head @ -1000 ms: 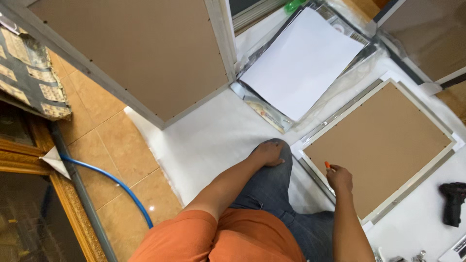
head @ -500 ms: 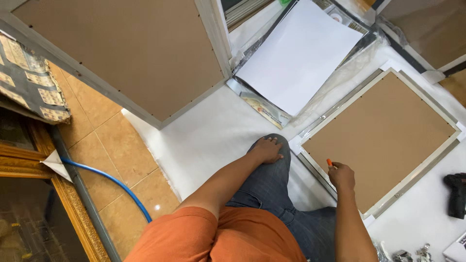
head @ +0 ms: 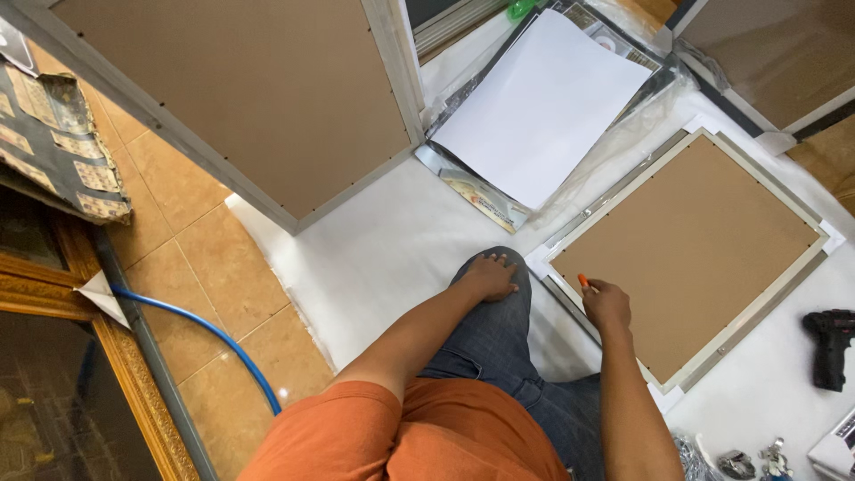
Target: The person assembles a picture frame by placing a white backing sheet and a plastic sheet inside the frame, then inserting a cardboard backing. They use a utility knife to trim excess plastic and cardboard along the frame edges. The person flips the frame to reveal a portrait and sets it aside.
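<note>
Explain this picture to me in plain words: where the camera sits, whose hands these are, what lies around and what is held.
There is no machine here. The camera sits on a person's head and looks down at their own lap and arms. The left hand rests flat on the jeans-clad knee. The right hand pinches a small orange tool at the edge of a picture frame lying with its brown backing up on a white sheet. Nearby lie white paper, a larger frame and a black power drill.

Framed board [head: 690, 254] lies right of the knee [head: 499, 294], paper sheet [head: 543, 102] behind it, drill [head: 830, 346] far right, hose [head: 200, 330] on the floor left.
</note>
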